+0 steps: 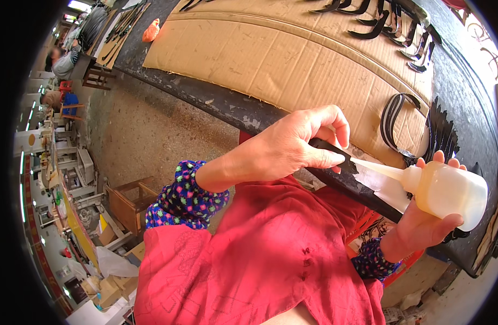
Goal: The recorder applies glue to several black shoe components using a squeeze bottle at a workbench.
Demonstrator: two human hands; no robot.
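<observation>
Head view: right of the frame, the right hand (414,225) is wrapped around a translucent squeeze bottle (456,194), its fill level unclear. The nozzle (380,169) points left, near a black piece (327,145) pinched by the left hand (289,143). Beyond, cardboard (249,54) covers the counter (455,70).

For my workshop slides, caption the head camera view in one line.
The right hand holds a squeeze bottle, its nozzle pointing toward a black piece in the left hand.

No txt legible; red strip (42,262) w/ yellowish marks, far L of L-hand fingers (341,128), too sm. to read.
</observation>
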